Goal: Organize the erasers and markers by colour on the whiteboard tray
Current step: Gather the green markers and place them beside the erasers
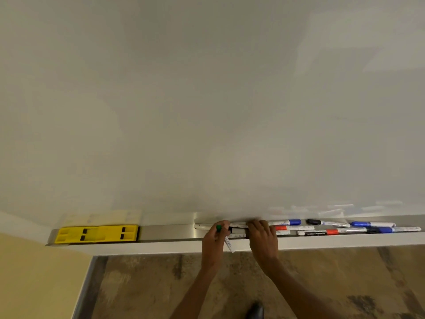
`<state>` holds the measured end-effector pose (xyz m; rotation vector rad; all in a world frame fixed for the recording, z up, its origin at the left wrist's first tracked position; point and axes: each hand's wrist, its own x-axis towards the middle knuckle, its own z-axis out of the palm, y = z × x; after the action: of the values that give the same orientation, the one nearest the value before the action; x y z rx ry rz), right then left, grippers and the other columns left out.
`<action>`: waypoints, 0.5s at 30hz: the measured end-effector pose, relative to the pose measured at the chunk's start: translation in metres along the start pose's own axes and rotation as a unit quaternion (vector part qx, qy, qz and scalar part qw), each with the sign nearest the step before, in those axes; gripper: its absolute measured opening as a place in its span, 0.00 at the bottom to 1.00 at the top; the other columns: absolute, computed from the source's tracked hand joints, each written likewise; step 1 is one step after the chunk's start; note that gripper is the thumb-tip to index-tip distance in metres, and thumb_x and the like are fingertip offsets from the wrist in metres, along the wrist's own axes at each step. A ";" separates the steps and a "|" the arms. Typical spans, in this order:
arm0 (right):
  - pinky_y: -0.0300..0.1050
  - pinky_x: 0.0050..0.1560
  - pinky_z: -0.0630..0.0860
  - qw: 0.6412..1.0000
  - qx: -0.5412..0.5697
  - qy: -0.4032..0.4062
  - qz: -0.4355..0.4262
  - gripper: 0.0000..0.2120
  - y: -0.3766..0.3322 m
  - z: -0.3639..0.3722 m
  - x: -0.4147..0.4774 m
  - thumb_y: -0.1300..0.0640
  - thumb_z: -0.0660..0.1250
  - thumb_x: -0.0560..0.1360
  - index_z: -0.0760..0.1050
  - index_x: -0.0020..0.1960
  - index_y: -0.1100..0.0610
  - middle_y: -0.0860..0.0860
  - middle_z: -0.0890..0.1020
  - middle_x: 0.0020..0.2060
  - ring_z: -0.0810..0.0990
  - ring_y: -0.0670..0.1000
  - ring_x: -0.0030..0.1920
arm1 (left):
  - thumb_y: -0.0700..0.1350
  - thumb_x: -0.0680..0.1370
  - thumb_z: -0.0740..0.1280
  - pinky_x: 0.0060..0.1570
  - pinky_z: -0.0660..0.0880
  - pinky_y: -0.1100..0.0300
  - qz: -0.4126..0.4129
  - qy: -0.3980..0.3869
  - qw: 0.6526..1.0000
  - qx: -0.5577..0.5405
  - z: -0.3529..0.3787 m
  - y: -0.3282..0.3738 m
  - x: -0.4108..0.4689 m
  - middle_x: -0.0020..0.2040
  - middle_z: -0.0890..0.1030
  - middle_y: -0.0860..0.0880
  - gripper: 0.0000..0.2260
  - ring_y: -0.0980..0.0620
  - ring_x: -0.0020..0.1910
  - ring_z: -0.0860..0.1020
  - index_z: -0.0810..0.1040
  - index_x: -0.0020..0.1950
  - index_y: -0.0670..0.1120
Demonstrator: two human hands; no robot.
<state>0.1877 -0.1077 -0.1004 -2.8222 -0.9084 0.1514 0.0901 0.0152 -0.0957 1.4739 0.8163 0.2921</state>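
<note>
Running along the bottom of the whiteboard (207, 100), the metal tray (167, 232) ends at its left tip just beyond the yellow eraser (96, 233), which sits flat at that end. Between the eraser and the hands lies a bare stretch of tray, the only open room in the channel; to the right the tray carries on out of view at the frame edge. Below the tray's front lip the floor (345, 284) shows, and a yellow wall (34, 284) fills the lower left.

The left hand (215, 238) is clenched around a green-capped marker (226, 239), cap up by the thumb, white barrel slanting down past the tray's front lip. The right hand (262, 236) presses down over several markers in the tray; whether it grips 1 cannot be told. A long white marker (202, 226) pokes out left of the left hand. Right of the right hand, blue-capped (292, 222), red-banded (281, 227) and black-capped (312, 221) markers lie jumbled, some overlapping.
</note>
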 end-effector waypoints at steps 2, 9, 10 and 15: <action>0.55 0.53 0.79 1.000 0.009 0.004 -0.003 0.19 0.005 -0.002 0.001 0.65 0.79 0.64 0.82 0.53 0.56 0.53 0.85 0.52 0.81 0.58 0.55 | 0.57 0.77 0.65 0.51 0.78 0.63 0.003 -0.004 1.000 0.009 0.005 0.002 -0.001 0.49 0.85 0.55 0.12 0.58 0.49 0.83 0.81 0.56 0.53; 0.50 0.57 0.79 0.990 0.112 0.008 -0.080 0.21 0.016 -0.016 0.000 0.67 0.75 0.68 0.77 0.58 0.57 0.55 0.82 0.56 0.81 0.56 0.55 | 0.56 0.77 0.65 0.44 0.72 0.73 -0.005 0.040 0.999 0.036 0.011 0.011 -0.003 0.47 0.84 0.56 0.11 0.59 0.47 0.81 0.80 0.55 0.54; 0.48 0.56 0.79 0.986 0.142 0.016 -0.087 0.19 0.015 -0.018 0.000 0.67 0.73 0.71 0.76 0.60 0.58 0.55 0.81 0.56 0.80 0.56 0.55 | 0.57 0.77 0.65 0.45 0.72 0.71 -0.010 0.050 0.998 0.024 0.012 0.012 -0.004 0.45 0.84 0.57 0.10 0.60 0.47 0.80 0.80 0.53 0.55; 0.40 0.54 0.77 0.947 0.314 0.059 -0.038 0.15 -0.002 -0.042 -0.001 0.57 0.67 0.78 0.73 0.64 0.51 0.50 0.81 0.54 0.79 0.47 0.52 | 0.52 0.79 0.65 0.51 0.75 0.63 -0.003 0.024 0.999 -0.041 0.014 0.023 -0.007 0.44 0.85 0.62 0.07 0.63 0.48 0.81 0.81 0.53 0.56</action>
<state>0.1920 -0.1127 -0.0591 -2.1785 -0.7678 0.2149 0.1011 0.0024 -0.0731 1.3912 0.8378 0.3545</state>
